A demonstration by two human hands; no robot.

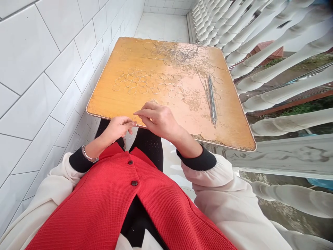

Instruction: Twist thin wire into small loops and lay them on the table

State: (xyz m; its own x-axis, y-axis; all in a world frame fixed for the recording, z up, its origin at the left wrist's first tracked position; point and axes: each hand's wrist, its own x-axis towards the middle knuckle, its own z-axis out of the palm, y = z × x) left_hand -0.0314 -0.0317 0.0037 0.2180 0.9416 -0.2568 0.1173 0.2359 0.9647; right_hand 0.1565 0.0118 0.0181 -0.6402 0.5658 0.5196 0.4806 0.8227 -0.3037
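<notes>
My left hand (pixel 118 127) and my right hand (pixel 157 118) meet at the near edge of a worn orange wooden table (pixel 109 104). Both hands are closed in a pinch, fingertips almost touching. Between and below them hangs a thin wire ring (pixel 129 136), held by the fingers. Many finished wire rings (pixel 145 82) lie flat in rows on the middle of the table. A bundle of straight wire pieces (pixel 211 95) lies on the right part. A tangled heap of wire (pixel 182 53) sits at the far side.
A white tiled wall (pixel 39 69) runs along the left. A white balustrade (pixel 273 62) closes the right side, close to the table's edge. My red vest and black trousers fill the foreground. A bracelet (pixel 88 156) is on my left wrist.
</notes>
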